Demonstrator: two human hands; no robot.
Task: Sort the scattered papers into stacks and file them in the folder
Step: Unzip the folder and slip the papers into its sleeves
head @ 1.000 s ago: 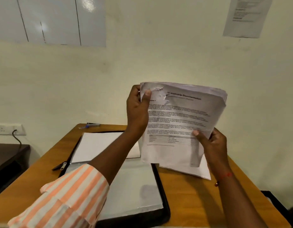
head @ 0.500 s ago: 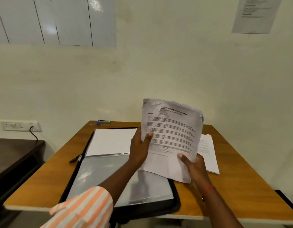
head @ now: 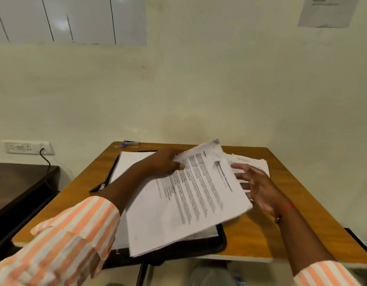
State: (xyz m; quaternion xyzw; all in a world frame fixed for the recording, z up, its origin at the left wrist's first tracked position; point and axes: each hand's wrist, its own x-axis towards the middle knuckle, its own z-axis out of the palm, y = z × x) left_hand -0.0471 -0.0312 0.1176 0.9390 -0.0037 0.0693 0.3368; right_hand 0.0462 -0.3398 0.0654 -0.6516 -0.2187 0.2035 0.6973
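Your left hand (head: 164,163) grips the stack (head: 191,199) of printed sheets at its far left edge, thumb on top and fingers underneath. The stack is tilted, its far corner raised, and it hangs low over the open folder (head: 220,240), covering most of the folder's near half; whether its near edge touches the folder is not clear, as the sheets are blurred. Your right hand (head: 259,186) is open, fingers spread, just beside the stack's right edge, with the fingertips at or under that edge; contact cannot be told. Behind that hand a second pile of papers (head: 250,164) lies flat on the table (head: 281,213), to the right of the folder. The folder is black, lies open at the table's middle, and shows a white sheet (head: 129,164) in its far half. Its zipper pull (head: 101,186) sticks out on the left. A small stapler (head: 130,143) sits at the table's far edge, near the wall. Both sleeves are orange-and-white striped.
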